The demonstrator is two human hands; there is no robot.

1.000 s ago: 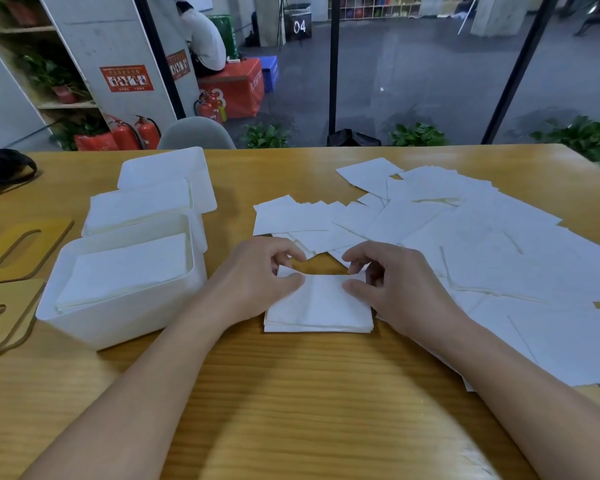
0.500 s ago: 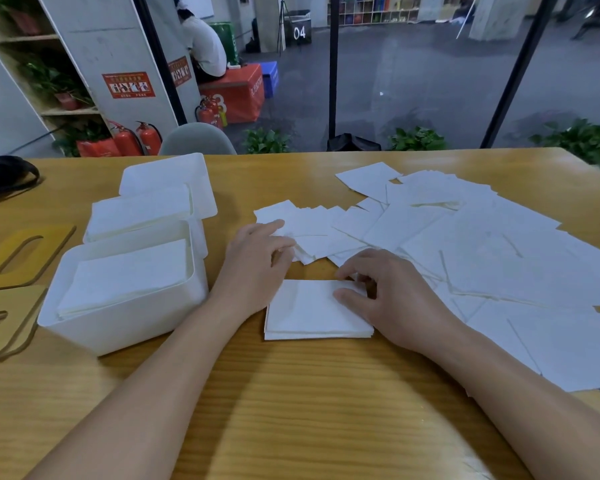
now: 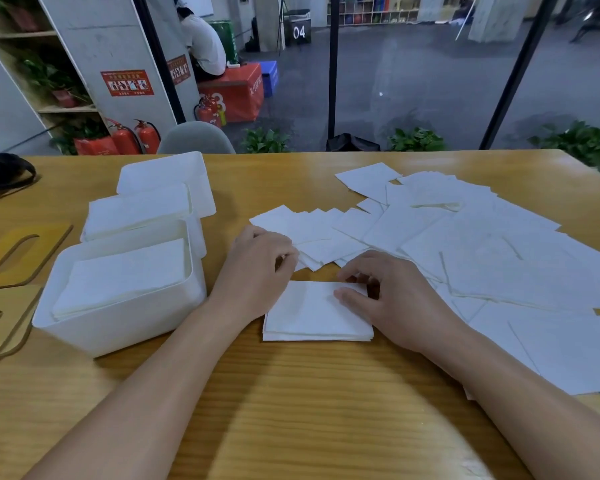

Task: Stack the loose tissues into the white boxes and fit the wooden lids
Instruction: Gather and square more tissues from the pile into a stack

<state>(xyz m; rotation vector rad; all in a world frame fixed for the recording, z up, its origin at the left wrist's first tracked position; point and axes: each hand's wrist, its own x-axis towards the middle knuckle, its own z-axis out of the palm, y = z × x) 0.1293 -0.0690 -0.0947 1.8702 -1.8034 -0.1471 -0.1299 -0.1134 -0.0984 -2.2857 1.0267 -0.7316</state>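
Head view. Left hand (image 3: 257, 268): fingers curled, pinching a loose tissue (image 3: 312, 249) from the spread. Right hand (image 3: 388, 296): thumb and fingers gripping the squared tissue stack (image 3: 312, 317) lying between both hands. White box (image 3: 118, 317), tissue-filled, just left of the left hand; wooden lids (image 3: 18, 254) farther left.

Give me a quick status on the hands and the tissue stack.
Left hand pinching a loose tissue from the spread. Right hand resting on the small stack, fingers curled at its far edge. Nearest white box part-filled, lid off. Nothing blocking.
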